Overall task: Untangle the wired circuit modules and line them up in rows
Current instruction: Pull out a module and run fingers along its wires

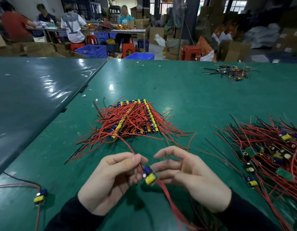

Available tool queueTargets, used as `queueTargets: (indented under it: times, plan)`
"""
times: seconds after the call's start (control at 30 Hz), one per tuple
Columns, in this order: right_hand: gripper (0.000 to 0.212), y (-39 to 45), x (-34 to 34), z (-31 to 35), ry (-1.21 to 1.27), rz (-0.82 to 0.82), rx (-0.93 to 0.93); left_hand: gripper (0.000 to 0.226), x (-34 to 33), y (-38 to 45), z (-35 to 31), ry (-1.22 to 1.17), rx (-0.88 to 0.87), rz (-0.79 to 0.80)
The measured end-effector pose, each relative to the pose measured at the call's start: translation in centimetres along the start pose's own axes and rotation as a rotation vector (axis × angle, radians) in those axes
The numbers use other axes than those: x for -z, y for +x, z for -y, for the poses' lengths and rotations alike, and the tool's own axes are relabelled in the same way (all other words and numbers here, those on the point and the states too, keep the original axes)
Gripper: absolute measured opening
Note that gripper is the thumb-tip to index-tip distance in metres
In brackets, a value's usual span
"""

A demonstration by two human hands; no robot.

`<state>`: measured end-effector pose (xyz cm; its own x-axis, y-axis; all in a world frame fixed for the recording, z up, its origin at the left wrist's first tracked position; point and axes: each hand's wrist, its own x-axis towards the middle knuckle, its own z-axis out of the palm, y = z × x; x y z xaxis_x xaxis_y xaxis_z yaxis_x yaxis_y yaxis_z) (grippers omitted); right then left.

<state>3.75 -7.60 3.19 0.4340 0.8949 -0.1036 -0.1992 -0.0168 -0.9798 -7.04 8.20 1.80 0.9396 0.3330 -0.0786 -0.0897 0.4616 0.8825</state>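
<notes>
Head view: left hand [111,179] pinches one circuit module [150,176] above the counter [186,97]; right hand [192,177] is relaxed beside it, holding nothing. Risk: the module's red wire [127,145] reaches toward the aligned rows [134,119]; pulling could snag and disturb them. Tangled pile [269,155] awaits.

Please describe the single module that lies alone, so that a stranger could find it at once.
Start at the green table and go to its near left corner. There lies the lone module, with a yellow part and a blue part. Unlike the stacked rows, it lies apart from every heap.
</notes>
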Motion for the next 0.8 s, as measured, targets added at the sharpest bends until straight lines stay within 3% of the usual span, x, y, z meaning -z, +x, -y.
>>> queueTargets:
  times: [0.1,0.2,0.3,0.53,0.67,0.8]
  plan:
    - [0.017,0.0,-0.1,0.6,0.132,0.057,-0.148,0.049,-0.8,-0.4,0.3,0.114,0.034,0.076]
    - [0.036,-0.2,-0.8,0.1,0.037,0.167,-0.247,0.028,-1.4,-0.4,0.6,0.227,-0.008,0.070]
    - [0.049,-0.2,-1.3,-0.4,-0.006,0.170,-0.229,0.027,-1.2,-0.2,0.8,0.276,0.009,0.036]
    - [0.028,-0.1,-1.9,-0.8,-0.074,0.116,-0.146,0.025,-1.0,-0.1,1.2,0.360,-0.029,0.072]
    - [0.034,-0.3,-2.1,-0.9,-0.109,0.113,-0.174,0.022,-0.8,0.0,1.6,0.347,-0.087,0.069]
    - [0.046,-0.3,-2.2,-1.0,-0.114,0.111,-0.191,0.026,-1.0,0.0,2.5,0.529,-0.282,-0.014]
